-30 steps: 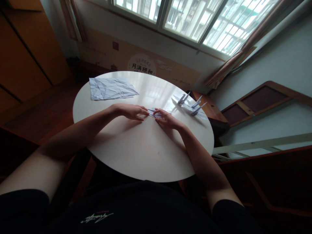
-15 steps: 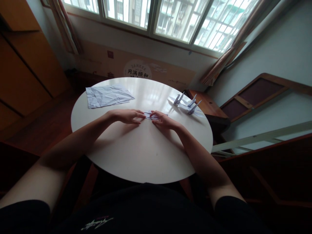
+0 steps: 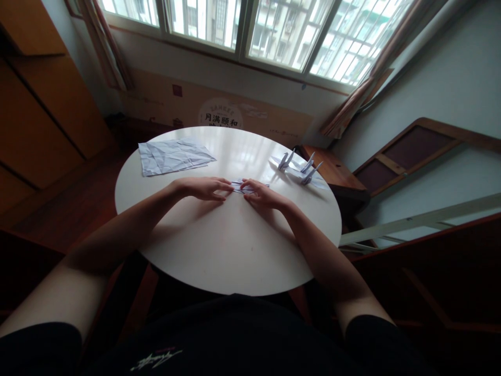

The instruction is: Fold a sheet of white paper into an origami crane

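Observation:
A small piece of folded white paper [image 3: 238, 186] lies flat near the middle of the round table. My left hand [image 3: 205, 188] reaches in from the left, its fingers stretched out and their tips touching the paper's left end; its thumb stands apart, lower down. From the right, my right hand [image 3: 262, 194] curls over the same paper, with the thumb and forefinger on it. Those fingers hide part of the folds. Three folded paper cranes, among them a left one [image 3: 287, 160], stand at the right rear of the table.
Creased white sheets [image 3: 176, 156] lie at the table's left rear. The round white table [image 3: 235, 250] has its near edge close to my body. Beyond its right rear edge stands a brown wooden cabinet [image 3: 329, 167]. A window [image 3: 274, 34] lies behind.
The camera view has shifted slightly, so the table sits a little lower and further left. Both hands stay at the folded paper, with hardly any movement of their own.

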Tool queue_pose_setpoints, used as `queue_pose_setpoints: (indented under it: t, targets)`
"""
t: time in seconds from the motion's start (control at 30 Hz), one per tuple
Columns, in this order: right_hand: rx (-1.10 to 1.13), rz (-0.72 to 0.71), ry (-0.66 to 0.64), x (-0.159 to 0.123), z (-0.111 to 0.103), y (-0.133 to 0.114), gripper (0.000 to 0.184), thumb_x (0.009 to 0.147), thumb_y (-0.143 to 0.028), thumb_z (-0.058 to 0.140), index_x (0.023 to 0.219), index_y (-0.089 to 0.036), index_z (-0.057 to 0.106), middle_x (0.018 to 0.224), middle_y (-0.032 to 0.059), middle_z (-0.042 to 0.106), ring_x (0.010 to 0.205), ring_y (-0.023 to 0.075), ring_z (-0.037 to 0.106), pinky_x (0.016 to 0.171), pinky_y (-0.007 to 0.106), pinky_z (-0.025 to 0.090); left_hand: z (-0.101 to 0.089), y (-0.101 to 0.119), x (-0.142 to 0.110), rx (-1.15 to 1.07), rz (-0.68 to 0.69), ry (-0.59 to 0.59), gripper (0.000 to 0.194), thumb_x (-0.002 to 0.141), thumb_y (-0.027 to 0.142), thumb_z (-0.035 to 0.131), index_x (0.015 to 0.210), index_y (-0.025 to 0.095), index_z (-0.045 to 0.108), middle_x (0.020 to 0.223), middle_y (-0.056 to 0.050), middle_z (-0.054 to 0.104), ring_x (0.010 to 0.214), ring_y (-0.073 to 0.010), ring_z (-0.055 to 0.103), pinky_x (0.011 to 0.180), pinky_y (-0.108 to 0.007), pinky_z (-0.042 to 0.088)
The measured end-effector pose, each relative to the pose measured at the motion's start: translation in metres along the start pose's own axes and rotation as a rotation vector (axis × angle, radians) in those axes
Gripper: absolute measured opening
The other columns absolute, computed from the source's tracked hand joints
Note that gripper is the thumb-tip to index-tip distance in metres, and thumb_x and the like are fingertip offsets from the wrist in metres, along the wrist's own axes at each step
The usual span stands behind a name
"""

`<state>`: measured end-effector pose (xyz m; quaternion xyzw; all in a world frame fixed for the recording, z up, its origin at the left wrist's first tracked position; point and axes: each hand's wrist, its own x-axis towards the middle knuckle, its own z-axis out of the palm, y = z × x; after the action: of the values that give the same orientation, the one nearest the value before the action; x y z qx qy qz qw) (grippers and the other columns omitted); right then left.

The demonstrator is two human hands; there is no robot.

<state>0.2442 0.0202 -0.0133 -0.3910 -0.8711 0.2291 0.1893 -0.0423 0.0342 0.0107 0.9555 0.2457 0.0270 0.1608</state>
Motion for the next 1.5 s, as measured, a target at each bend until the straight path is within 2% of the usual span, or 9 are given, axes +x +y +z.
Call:
queue_pose_setpoints:
  t: [0.13,0.3,0.5,1.1,1.5]
  targets:
    - [-0.015,0.006,0.000,0.0000,0.0003,-0.0003,0.035,0.089,-0.033,0.062,0.122,-0.021,0.065,0.144,0.0148,0.058,0.136,0.0307,0.055,0.116,0.052,0.038,-0.0014,0.0034,-0.0003,-0.009,-0.010,-0.010,0.052,0.102,0.034,0.059,0.150,0.015,0.052,0.156,-0.017,0.046,0.141,-0.0278,0.048,0.116,-0.032,0.035]
    - [-0.013,0.013,-0.009,0.0004,-0.0002,-0.0006,0.037,0.088,-0.032,0.062,0.123,-0.019,0.064,0.144,0.0178,0.058,0.136,0.0314,0.054,0.115,0.051,0.039,0.0004,0.0017,-0.0001,0.000,0.005,0.008,0.051,0.102,0.033,0.059,0.149,0.018,0.052,0.156,-0.015,0.047,0.141,-0.0273,0.049,0.116,-0.033,0.036]
    - [-0.012,0.002,0.000,0.0003,-0.0001,0.0023,0.036,0.088,-0.034,0.063,0.122,-0.022,0.065,0.146,0.0143,0.057,0.135,0.0299,0.055,0.115,0.052,0.039,0.0013,-0.0010,0.0008,0.003,0.003,0.000,0.051,0.102,0.034,0.058,0.149,0.017,0.052,0.155,-0.016,0.048,0.141,-0.0268,0.048,0.116,-0.033,0.035]
    - [-0.028,0.001,0.009,0.0000,0.0006,-0.0018,0.036,0.088,-0.033,0.061,0.122,-0.021,0.064,0.146,0.0167,0.057,0.134,0.0305,0.056,0.115,0.052,0.040,0.0015,-0.0023,0.0007,0.012,0.009,0.008,0.052,0.102,0.036,0.059,0.150,0.019,0.052,0.157,-0.015,0.047,0.140,-0.0271,0.050,0.116,-0.033,0.037]
    - [-0.027,-0.002,0.026,-0.0010,0.0014,-0.0004,0.034,0.088,-0.030,0.063,0.121,-0.022,0.065,0.146,0.0145,0.057,0.133,0.0294,0.058,0.113,0.051,0.042,-0.0015,0.0029,-0.0004,-0.010,0.022,0.009,0.053,0.103,0.040,0.058,0.150,0.017,0.052,0.156,-0.018,0.047,0.141,-0.0295,0.050,0.116,-0.036,0.038]
